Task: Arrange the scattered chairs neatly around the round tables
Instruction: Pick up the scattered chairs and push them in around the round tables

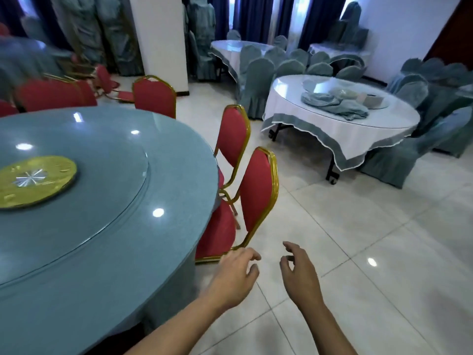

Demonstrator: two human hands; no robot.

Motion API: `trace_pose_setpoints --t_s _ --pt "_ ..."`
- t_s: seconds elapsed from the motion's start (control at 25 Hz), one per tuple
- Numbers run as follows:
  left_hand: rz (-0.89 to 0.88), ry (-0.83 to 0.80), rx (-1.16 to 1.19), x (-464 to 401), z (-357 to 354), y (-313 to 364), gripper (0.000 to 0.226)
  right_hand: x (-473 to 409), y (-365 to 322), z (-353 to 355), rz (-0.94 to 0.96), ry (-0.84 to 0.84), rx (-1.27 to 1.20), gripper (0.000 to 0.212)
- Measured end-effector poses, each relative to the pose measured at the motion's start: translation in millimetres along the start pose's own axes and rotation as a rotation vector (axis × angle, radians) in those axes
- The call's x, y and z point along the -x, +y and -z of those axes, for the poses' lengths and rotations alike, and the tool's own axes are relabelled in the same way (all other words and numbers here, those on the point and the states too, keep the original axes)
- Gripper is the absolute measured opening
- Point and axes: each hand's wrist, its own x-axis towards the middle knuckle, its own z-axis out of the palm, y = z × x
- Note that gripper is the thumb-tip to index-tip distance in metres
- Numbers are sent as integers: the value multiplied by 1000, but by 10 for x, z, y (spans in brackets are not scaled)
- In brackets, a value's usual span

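My left hand (235, 274) and right hand (298, 271) hang open and empty beside the nearest red chair (252, 198), tucked against the blue round table (102, 226). A second red chair (234, 139) stands just behind it, with bare tiled floor (371, 239) to my right

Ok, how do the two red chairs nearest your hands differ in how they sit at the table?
The nearest red chair leans toward the blue table, seat tucked under; the second red chair looks more upright, farther along the rim. Both are red with gold frames, backs facing out.
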Motion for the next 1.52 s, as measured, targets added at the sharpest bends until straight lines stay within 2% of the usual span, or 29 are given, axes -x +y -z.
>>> trace_pose_setpoints --t_s 0.28,0.48,0.64,0.8,0.88,0.96,1.08,1.16,1.36,1.52 --pt "133 184 -65 -1385 -212 302 25 -1855 149 251 180 -150 61 38" --pt "255 230 14 -2496 -480 371 26 -3068 322 289 243 -223 118 39" --pt "364 216 62 -3448 -606 455 44 -3930 470 396 288 -240 126 39" --pt "544 179 13 -4138 -858 449 69 -4546 651 362 323 -345 159 39" --pt "655 167 20 -4455 -1002 415 75 -4877 650 274 366 -406 169 39" --pt "797 229 54 -4728 -1151 387 74 -5231 665 154 431 -500 185 41" --pt "962 393 116 -4920 -1269 382 58 -5680 663 -13 519 -644 204 42" --pt "1031 435 111 -4922 -1316 398 56 -5890 628 -152 531 -727 225 49" --pt "1053 446 77 -4733 -1350 507 64 -6190 519 -521 526 -812 189 60" --pt "1013 429 69 -4216 -1509 620 66 -6115 589 -678 570 -865 345 59"
